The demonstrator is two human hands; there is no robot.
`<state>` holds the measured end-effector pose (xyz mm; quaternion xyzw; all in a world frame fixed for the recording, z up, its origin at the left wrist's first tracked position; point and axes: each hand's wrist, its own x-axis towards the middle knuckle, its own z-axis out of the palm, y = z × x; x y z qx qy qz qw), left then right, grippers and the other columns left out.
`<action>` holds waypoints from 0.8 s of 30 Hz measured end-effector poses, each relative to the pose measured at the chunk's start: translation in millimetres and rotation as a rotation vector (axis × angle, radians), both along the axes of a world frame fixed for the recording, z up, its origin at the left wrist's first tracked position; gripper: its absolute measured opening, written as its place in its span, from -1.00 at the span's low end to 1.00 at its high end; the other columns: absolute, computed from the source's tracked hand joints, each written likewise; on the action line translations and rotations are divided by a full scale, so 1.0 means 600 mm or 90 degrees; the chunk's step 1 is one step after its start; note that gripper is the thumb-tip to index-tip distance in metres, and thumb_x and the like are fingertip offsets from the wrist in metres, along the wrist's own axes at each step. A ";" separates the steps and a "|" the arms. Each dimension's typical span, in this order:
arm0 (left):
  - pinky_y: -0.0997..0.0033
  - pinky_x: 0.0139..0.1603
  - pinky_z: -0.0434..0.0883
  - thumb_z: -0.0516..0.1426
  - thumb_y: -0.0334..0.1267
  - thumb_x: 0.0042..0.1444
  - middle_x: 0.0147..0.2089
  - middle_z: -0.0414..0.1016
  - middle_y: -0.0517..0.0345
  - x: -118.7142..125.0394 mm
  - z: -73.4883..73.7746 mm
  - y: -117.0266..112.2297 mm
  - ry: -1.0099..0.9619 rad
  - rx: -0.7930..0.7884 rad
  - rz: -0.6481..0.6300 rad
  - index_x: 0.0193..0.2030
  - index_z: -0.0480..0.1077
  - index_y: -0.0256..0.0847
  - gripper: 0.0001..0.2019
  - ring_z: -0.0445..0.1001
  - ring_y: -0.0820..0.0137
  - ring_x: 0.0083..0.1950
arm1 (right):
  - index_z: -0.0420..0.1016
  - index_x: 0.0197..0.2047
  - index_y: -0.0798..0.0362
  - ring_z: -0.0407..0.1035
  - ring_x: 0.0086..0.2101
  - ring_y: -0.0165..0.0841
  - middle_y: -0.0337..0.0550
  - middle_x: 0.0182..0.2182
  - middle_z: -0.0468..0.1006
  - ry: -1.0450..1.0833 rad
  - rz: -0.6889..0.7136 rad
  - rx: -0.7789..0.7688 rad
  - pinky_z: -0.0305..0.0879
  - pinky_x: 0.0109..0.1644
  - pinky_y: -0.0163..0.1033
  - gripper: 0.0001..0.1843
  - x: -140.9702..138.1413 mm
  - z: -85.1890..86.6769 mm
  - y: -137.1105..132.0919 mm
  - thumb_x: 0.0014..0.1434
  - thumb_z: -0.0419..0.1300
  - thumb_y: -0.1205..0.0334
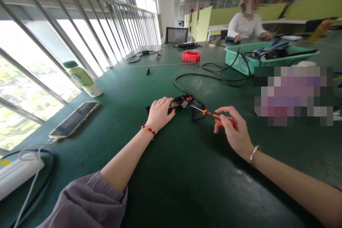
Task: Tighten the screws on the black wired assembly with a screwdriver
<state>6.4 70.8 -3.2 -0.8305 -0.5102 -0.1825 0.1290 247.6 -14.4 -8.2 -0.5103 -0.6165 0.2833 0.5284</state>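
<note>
On the green table lies a black corded device (179, 102) with its inner parts exposed at the right end. My left hand (160, 114) is closed over its left part and presses it to the tabletop. In my right hand (235, 130) is a screwdriver (212, 115) with an orange and black handle, gripped between thumb and fingers. The screwdriver's shaft points left, and its tip is at the device's exposed end. Whether the tip sits in a screw is too small to tell. A black cable (187, 75) runs from the device toward the back right.
A teal basket (237, 62) of parts stands back right, with a red tray (191, 56) at the back. Along the left edge are a bottle (83, 78), a phone (74, 119) and a white power strip (20, 172). Across the table sits a person (245, 25) in white.
</note>
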 end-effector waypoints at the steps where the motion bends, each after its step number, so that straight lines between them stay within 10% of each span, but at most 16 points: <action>1: 0.21 -0.04 0.30 0.03 -0.23 0.15 -0.05 0.43 0.01 0.000 0.000 0.000 0.000 0.000 0.000 0.05 0.29 -0.25 -0.67 0.41 0.20 -0.07 | 0.30 -0.15 0.00 0.36 -0.57 -0.39 -0.34 -0.64 0.41 -0.001 -0.003 0.009 0.29 -0.46 -0.27 -0.85 0.001 -0.002 0.001 0.23 0.03 0.17; 8: 0.21 -0.04 0.30 0.03 -0.23 0.15 -0.05 0.43 0.01 0.000 0.001 -0.001 -0.001 -0.004 0.000 0.05 0.28 -0.24 -0.67 0.41 0.20 -0.07 | 0.26 -0.05 -0.04 0.45 -0.28 -0.35 -0.15 -0.17 0.40 0.015 -0.056 0.099 0.42 -0.17 -0.15 -0.68 0.006 -0.015 0.006 0.10 0.17 0.29; 15: 0.21 -0.04 0.30 0.03 -0.23 0.15 -0.04 0.43 0.00 0.000 0.000 0.000 -0.003 -0.003 -0.003 0.06 0.28 -0.25 -0.67 0.41 0.20 -0.06 | 0.25 -0.08 -0.03 0.34 -0.56 -0.40 -0.35 -0.58 0.37 0.012 -0.016 0.033 0.37 -0.43 -0.25 -0.78 0.003 -0.009 0.001 0.19 0.11 0.20; 21: 0.20 -0.04 0.30 0.03 -0.23 0.16 -0.07 0.43 0.00 0.001 0.001 -0.001 0.000 -0.009 -0.001 0.04 0.29 -0.24 -0.68 0.41 0.20 -0.07 | 0.28 -0.06 -0.03 0.45 -0.31 -0.37 -0.16 -0.19 0.41 0.002 -0.060 0.109 0.43 -0.20 -0.16 -0.69 0.007 -0.016 0.007 0.11 0.18 0.27; 24: 0.21 -0.04 0.30 0.03 -0.23 0.16 -0.08 0.43 0.01 0.001 0.001 -0.001 0.003 -0.005 -0.001 0.04 0.29 -0.25 -0.68 0.41 0.20 -0.08 | 0.28 -0.07 -0.02 0.43 -0.40 -0.40 -0.21 -0.30 0.44 0.000 -0.047 0.092 0.42 -0.28 -0.20 -0.70 0.005 -0.012 0.006 0.11 0.19 0.24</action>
